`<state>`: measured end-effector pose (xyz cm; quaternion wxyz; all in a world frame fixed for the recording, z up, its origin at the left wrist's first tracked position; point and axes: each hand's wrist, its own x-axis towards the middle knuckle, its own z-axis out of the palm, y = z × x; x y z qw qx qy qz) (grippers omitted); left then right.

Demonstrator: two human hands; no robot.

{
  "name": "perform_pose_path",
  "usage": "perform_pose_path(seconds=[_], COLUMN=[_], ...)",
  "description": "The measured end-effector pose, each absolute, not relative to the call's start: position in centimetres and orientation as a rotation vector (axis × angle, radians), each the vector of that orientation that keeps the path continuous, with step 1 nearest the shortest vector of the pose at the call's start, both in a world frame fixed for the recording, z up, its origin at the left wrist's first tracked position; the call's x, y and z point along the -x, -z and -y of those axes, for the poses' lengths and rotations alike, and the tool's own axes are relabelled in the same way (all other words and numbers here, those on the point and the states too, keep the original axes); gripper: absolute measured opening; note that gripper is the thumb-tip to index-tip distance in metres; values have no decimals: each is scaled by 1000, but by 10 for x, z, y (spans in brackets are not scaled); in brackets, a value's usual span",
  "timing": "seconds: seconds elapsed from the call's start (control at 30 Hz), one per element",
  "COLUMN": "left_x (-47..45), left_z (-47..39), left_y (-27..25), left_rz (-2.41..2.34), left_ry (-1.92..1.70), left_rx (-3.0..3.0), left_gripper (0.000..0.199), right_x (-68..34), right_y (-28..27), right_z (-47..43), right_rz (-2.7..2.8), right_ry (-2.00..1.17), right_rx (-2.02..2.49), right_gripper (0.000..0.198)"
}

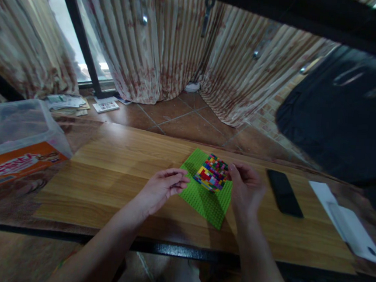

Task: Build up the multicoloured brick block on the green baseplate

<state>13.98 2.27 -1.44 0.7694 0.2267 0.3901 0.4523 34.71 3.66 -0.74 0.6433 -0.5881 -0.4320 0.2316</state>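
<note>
A multicoloured block of toy building bricks shows over a green studded baseplate on the wooden table. I cannot tell whether the block rests on the plate or is raised from it. My right hand is closed, thumb and fingertips pinching at the block's right edge. Just off the plate's left side, my left hand has its thumb pressed to curled fingers. Anything small between those fingertips is too small to make out.
A black phone lies right of the plate, with a white object farther right. At the left stands a clear plastic box with an orange label. Papers and a white booklet lie beyond the table, near striped curtains.
</note>
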Motion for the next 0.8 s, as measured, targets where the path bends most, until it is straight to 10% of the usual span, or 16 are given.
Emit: perform_pose_path(seconds=[0.8], left_x=[-138], left_z=[-24], left_y=[15], left_rz=[-879], left_ry=[-997], left_rx=[-477], left_gripper=[8], right_x=[-369], right_y=[15], right_z=[-41], right_rz=[1017], right_ry=[-441], right_rx=[1606], right_gripper=[38])
